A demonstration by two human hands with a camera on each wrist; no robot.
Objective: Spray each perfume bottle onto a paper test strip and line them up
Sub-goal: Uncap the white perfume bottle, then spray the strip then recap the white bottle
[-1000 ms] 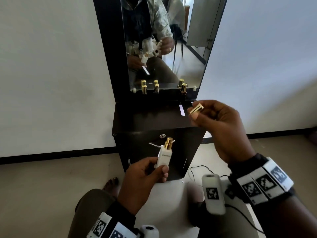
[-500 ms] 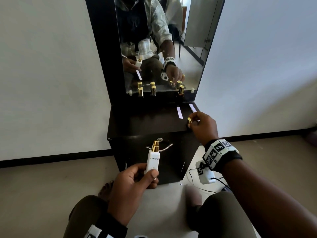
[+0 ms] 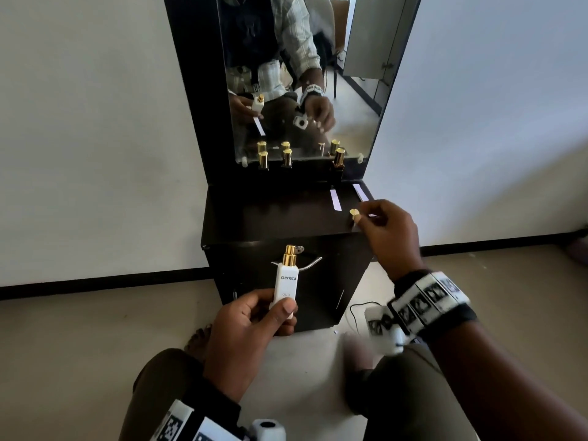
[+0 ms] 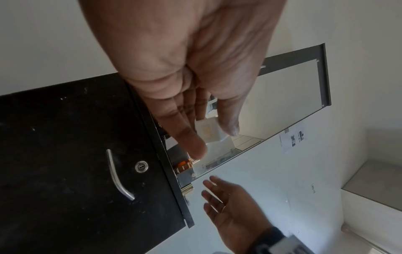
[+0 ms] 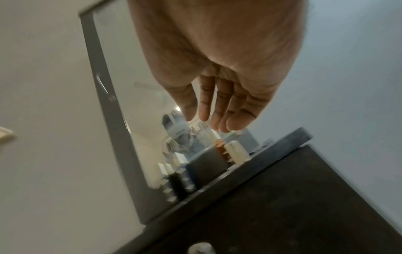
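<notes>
My left hand [image 3: 280, 310] grips a white "clensta" perfume bottle [image 3: 287, 281] upright in front of the cabinet, its gold sprayer bare. In the mirror a white strip [image 3: 259, 125] sticks out below that hand. The bottle's gold cap [image 3: 354, 213] stands on the cabinet top near the front right edge. My right hand [image 3: 369, 218] hovers just beside the cap; in the left wrist view the right hand [image 4: 217, 197] has straight, spread fingers and holds nothing. Two white test strips [image 3: 334, 199] [image 3: 361, 191] lie on the top behind the cap.
Three gold-capped bottles [image 3: 262, 160] [image 3: 287, 158] [image 3: 339, 157] stand along the mirror [image 3: 302, 58] at the back of the black cabinet [image 3: 270, 214]. Its door has a metal handle [image 4: 118, 177] and a lock. White walls flank it; my knees are below.
My right hand came down from in front of me with the gold cap, stood it on the cabinet's front right corner and let go. The left hand kept the bottle.
</notes>
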